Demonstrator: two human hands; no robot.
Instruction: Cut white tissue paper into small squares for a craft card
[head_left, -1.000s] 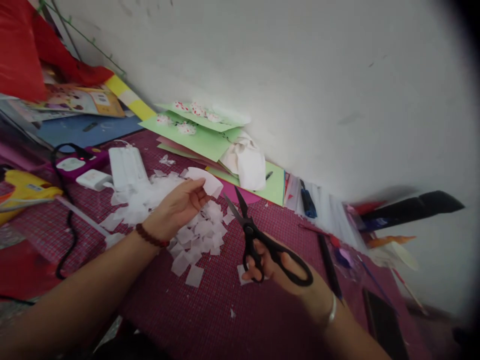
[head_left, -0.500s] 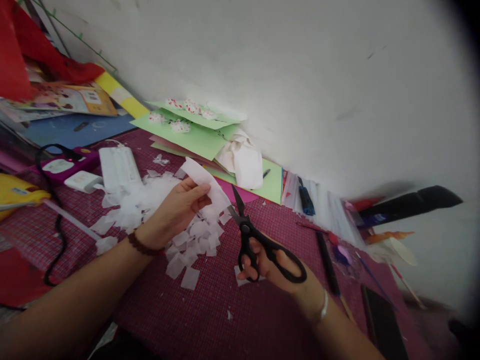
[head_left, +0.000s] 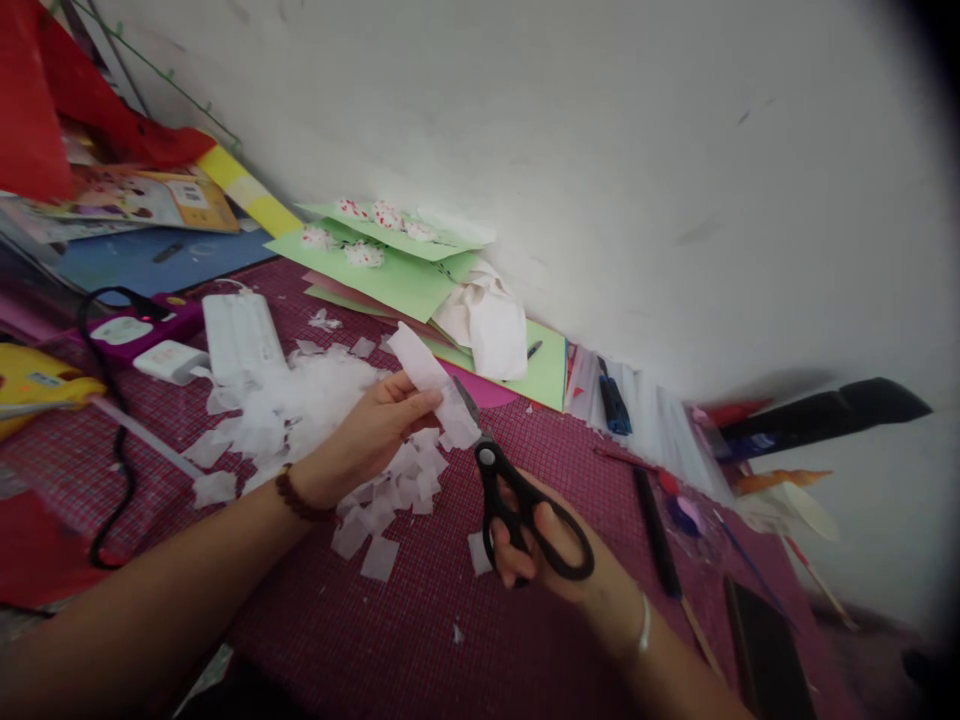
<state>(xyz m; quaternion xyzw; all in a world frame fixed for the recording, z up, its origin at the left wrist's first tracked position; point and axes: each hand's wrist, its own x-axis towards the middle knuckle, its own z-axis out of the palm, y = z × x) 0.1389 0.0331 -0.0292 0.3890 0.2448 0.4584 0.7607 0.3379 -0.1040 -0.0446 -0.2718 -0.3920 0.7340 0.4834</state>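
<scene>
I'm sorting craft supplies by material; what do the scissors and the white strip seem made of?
Scissors: grey blades with a dull sheen look metal; smooth black handles, probably plastic. White strip: matte, thin, gently curved; likely paper, possibly nonwoven fabric.

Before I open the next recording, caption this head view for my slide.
The left hand holds a white strip to black-handled scissors in the right hand, near scattered paper squares.

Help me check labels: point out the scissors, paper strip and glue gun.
Scissors (head_left: 487, 457), head view: the pivot.
Paper strip (head_left: 422, 361), head view: its upper part.
Glue gun (head_left: 41, 368), head view: its yellow body.
</scene>
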